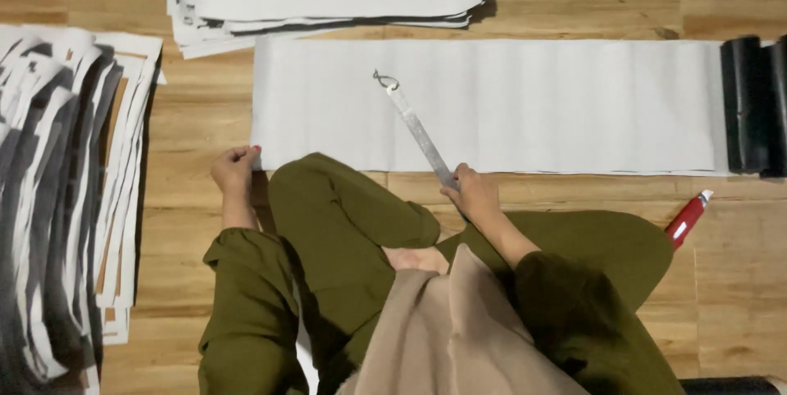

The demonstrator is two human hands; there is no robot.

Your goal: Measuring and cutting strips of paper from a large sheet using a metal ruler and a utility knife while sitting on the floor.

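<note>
We are observing the right hand (474,192) closing around the near end of a thin metal ruler (418,130), which lies on the white sheet (574,108) toward 11 o'clock. We judge it stiff, light and slippery. The left hand (234,169), loosely curled, is pinching the sheet's corner.

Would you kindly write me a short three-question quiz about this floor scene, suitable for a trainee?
1. True or false: the right hand holds the near end of the metal ruler.
2. What does the ruler lie across?
A. the paper stack
B. the long white sheet
C. the black roll
3. Fill in: the left hand rests at the sheet's near ____ corner.

Key:
1. True.
2. B.
3. Left. The red utility knife lies untouched on the wooden floor.
</note>
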